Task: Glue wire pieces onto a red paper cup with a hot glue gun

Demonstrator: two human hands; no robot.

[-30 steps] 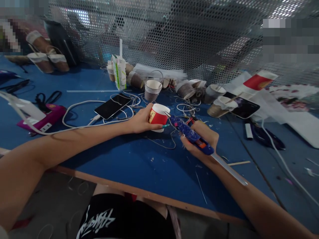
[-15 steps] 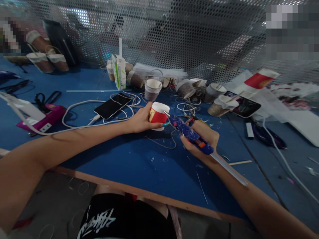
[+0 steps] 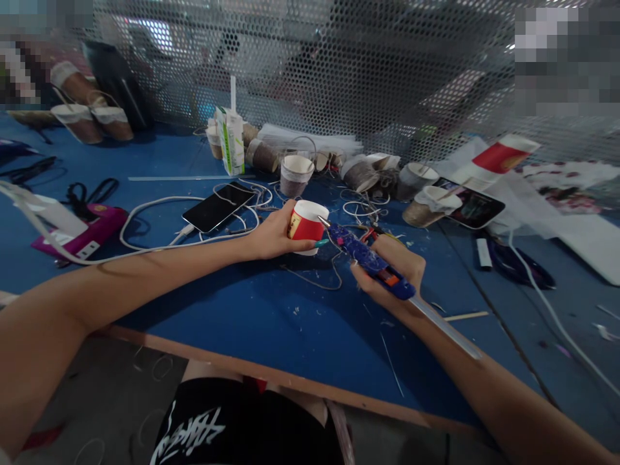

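A red and white paper cup (image 3: 308,226) is gripped by my left hand (image 3: 278,234), its white opening tilted up. The thumb, with a green nail, lies across the cup's near side. My right hand (image 3: 394,268) is closed around a blue glue gun (image 3: 365,255). The metal nozzle points left at the cup's rim, and a clear glue stick (image 3: 448,329) sticks out of the gun's back end over my right forearm. Just beyond the cup stands a twine-handled cup (image 3: 296,175). A thin loop of twine (image 3: 334,284) lies on the table below the gun.
A black phone (image 3: 217,208) with a white cable lies left of centre, and a purple power strip (image 3: 94,236) farther left. Several wrapped cups and a drink carton (image 3: 232,145) line the back by a perforated metal screen (image 3: 310,71). Another phone (image 3: 472,205) leans at the right.
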